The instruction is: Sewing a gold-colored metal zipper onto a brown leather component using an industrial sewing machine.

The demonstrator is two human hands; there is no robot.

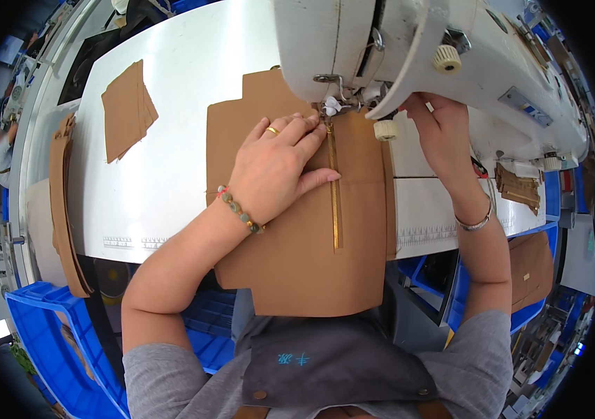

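Note:
A white sewing machine (341, 43) stands over a large brown cut panel (283, 262). A narrow gold zipper (335, 209) runs down the panel from near the presser foot (329, 112). My left hand (276, 160) rests on the panel left of the zipper, fingertips close beside the foot, fingers loosely laid down and thumb apart on the zipper. My right hand (437, 133) is raised behind the right side of the machine head, its fingers bent closed; their tips and whatever they hold are hidden.
Brown pieces lie at left (127, 112) and right (517, 187); long strips (65, 202) line the white table's (158, 56) left side. Blue bins (46, 335) flank my seat, one holding a brown piece (527, 269). A co-worker (3, 153) is at far left.

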